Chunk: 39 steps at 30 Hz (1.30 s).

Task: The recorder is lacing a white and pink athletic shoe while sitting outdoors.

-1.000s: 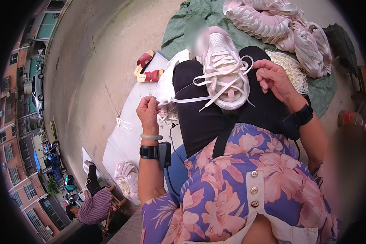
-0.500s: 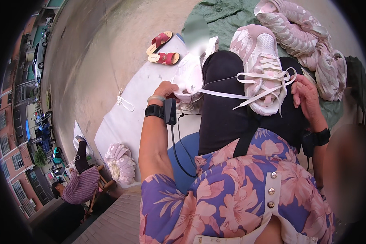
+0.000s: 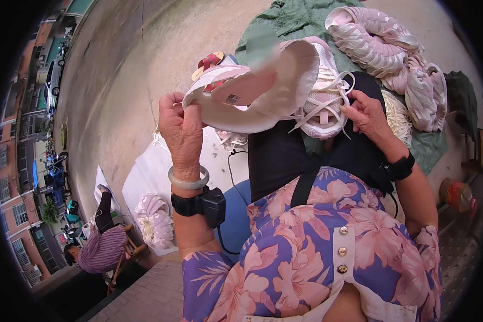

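A pale pink and white shoe upper (image 3: 284,86), its pale lining turned toward me, hangs over my left thigh. My left hand (image 3: 181,131) grips its near-left edge between thumb and fingers. Beside it, a pink and white sneaker (image 3: 327,70) rests on my lap, its toe pointing away and its white laces (image 3: 332,88) loosely threaded. At the sneaker's right side my right hand (image 3: 369,115) is closed, thumb and fingertips pinching at a lace loop. The upper covers part of the sneaker's left side.
Long stacks of shoe uppers (image 3: 370,51) and a bundle of cream laces (image 3: 398,115) lie on a green tarp (image 3: 434,150) at right. Another bundle of uppers (image 3: 155,217) sits on the white sheet (image 3: 145,169). Red sandals (image 3: 212,60), a bottle (image 3: 458,194) and a seated person (image 3: 107,244) are around.
My left hand has lifted the shoe upper from beside my left thigh, up and toward the sneaker. My right hand and the sneaker have shifted slightly left in view.
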{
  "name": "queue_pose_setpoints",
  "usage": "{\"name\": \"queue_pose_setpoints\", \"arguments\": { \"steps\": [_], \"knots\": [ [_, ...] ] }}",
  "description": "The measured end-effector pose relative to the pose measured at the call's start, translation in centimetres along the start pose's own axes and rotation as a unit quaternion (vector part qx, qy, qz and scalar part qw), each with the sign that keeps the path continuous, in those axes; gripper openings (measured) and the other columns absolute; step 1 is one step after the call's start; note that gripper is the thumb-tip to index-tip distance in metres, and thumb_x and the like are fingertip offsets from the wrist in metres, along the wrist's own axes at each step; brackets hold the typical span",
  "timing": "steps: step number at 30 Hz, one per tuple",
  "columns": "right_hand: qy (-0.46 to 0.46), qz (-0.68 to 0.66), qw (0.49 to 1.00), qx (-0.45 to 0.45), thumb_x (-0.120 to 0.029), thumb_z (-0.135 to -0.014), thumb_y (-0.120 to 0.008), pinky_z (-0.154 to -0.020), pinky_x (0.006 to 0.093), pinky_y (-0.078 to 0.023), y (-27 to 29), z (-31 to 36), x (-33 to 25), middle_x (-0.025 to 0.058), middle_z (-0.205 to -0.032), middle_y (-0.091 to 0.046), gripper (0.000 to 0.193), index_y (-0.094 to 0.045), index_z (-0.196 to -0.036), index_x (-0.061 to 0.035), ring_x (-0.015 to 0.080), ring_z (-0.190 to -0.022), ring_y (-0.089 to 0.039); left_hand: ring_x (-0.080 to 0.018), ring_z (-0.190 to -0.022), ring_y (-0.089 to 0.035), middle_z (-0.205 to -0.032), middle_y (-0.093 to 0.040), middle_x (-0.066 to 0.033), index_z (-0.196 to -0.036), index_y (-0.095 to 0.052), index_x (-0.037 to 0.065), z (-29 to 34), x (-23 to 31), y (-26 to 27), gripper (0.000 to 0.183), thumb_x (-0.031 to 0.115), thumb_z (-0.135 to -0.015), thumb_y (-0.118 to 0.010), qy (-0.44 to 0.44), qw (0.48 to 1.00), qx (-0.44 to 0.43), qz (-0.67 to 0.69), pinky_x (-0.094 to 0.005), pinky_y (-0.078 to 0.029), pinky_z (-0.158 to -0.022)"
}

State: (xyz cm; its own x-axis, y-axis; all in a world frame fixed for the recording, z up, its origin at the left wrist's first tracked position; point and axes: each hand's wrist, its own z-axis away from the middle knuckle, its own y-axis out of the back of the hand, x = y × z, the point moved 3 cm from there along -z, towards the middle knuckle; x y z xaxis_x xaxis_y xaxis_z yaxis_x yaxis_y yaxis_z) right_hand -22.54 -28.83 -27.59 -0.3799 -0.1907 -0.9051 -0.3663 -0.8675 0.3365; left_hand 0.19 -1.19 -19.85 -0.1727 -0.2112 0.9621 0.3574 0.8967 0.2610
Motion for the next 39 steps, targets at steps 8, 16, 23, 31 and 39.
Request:
{"name": "queue_pose_setpoints", "arguments": {
  "steps": [8, 16, 23, 31, 39],
  "knots": [
    [-0.013, -0.029, 0.999, 0.018, -0.027, -0.085, -0.063, -0.039, 0.0222, -0.037, -0.7, -0.8, -0.3, 0.0032, -0.057, -0.052, 0.039, -0.054, -0.104, 0.0055, 0.0079, -0.042, -0.049, -0.0130, -0.072, -0.062, -0.092, -0.063, -0.0073, -0.111, -0.054, 0.000, 2.2, -6.5, -0.2, 0.035, 0.024, -0.086, -0.053, 0.274, 0.955, -0.113, 0.017, -0.0268, -0.053, -0.061],
    [-0.020, -0.017, 1.000, 0.009, -0.028, -0.084, -0.062, -0.041, 0.0242, -0.040, -0.5, -0.8, -0.3, 0.0053, -0.056, -0.053, 0.039, -0.052, -0.103, 0.0040, 0.0098, -0.042, -0.051, -0.0179, -0.105, -0.052, -0.113, -0.054, -0.0080, -0.121, -0.046, 0.007, 5.0, -5.9, -1.9, 0.062, 0.028, -0.072, -0.076, 0.139, 0.961, -0.179, 0.157, -0.0312, -0.044, -0.089],
    [0.016, -0.006, 1.000, 0.006, -0.029, -0.083, -0.060, -0.042, 0.0257, -0.042, -0.3, -0.4, 0.3, 0.0061, -0.055, -0.053, 0.037, -0.052, -0.099, 0.0040, 0.0113, -0.042, -0.053, -0.0162, -0.087, -0.059, -0.095, -0.060, -0.0055, -0.103, -0.052, 0.002, 8.0, -4.9, -2.5, 0.057, 0.024, -0.063, -0.086, 0.052, 0.983, -0.093, 0.150, -0.0280, -0.048, -0.080],
    [0.061, 0.139, 0.988, 0.017, -0.032, -0.080, -0.056, -0.054, 0.0399, -0.046, -0.9, 0.4, 1.1, 0.0172, -0.061, -0.057, 0.032, -0.054, -0.088, -0.0008, 0.0342, -0.057, -0.059, -0.0284, -0.060, -0.049, -0.071, -0.051, -0.0101, -0.089, -0.052, 0.001, 9.4, -0.5, -8.1, 0.058, 0.033, -0.055, -0.087, -0.368, 0.899, -0.135, -0.194, -0.0351, -0.038, -0.051],
    [0.046, -0.054, 0.997, 0.042, -0.011, -0.090, -0.046, -0.053, 0.0286, -0.048, 0.6, 1.8, 1.9, 0.0115, -0.068, -0.060, 0.020, -0.056, -0.101, 0.0026, 0.0168, -0.055, -0.060, -0.0268, -0.075, -0.054, -0.082, -0.050, -0.0102, -0.098, -0.048, 0.002, 10.1, 0.9, -16.9, 0.044, 0.014, -0.064, -0.073, -0.468, 0.749, -0.404, -0.239, -0.0365, -0.042, -0.064]
  ]
}}
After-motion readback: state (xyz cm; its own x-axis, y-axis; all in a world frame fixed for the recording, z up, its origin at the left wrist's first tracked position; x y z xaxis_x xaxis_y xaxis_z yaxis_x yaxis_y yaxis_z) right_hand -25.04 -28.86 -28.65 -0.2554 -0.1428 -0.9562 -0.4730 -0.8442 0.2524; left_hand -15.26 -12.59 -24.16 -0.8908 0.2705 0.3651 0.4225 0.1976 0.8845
